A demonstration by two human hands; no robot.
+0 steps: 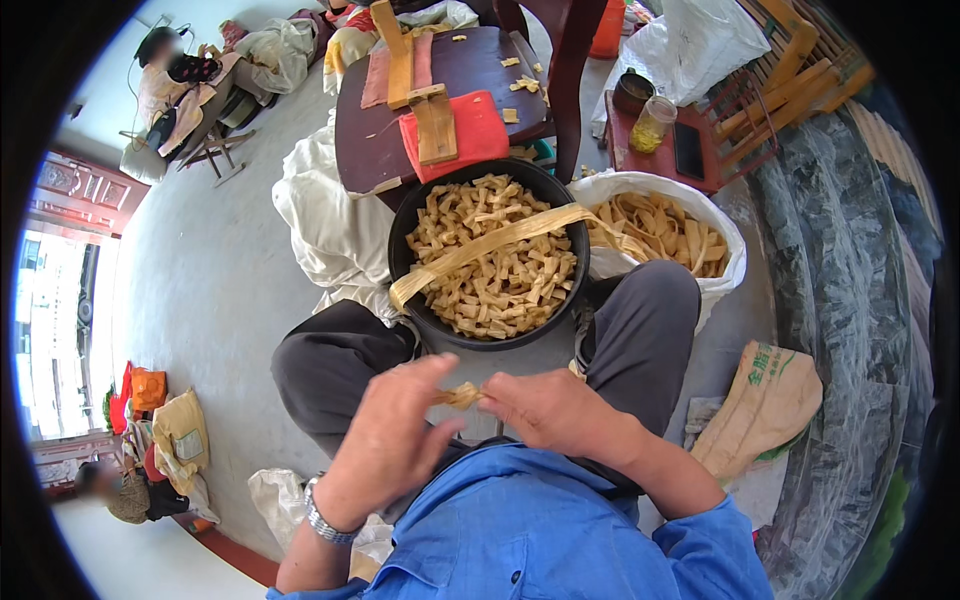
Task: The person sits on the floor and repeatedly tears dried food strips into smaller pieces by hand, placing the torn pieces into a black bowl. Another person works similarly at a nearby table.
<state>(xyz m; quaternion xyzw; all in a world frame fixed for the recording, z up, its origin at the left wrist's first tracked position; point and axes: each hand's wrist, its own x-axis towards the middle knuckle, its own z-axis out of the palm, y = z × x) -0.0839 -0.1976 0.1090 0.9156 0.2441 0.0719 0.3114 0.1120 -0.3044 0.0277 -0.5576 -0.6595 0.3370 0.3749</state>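
A small knotted tofu-skin strip [463, 395], pale yellow-tan, is pinched in the fingertips of my right hand [550, 408] over my lap. My left hand [395, 425] is at the knot's other end, its fingers stretched and thumb apart, slightly blurred. Just beyond, between my knees, stands a round black tub [398, 240] heaped with similar knots [490, 270]. One long flat strip [500, 236] lies across the heap and reaches rightward over a white sack [735, 245], where loose unknotted strips [665, 225] are piled.
Past the tub, a dark red chair [480, 70] bears a wooden cutter-like tool [434, 125], a red cloth [480, 115] and scraps. A red stool [655, 175] at right holds a jar [652, 125] and phone [688, 150]. Two people sit at far left.
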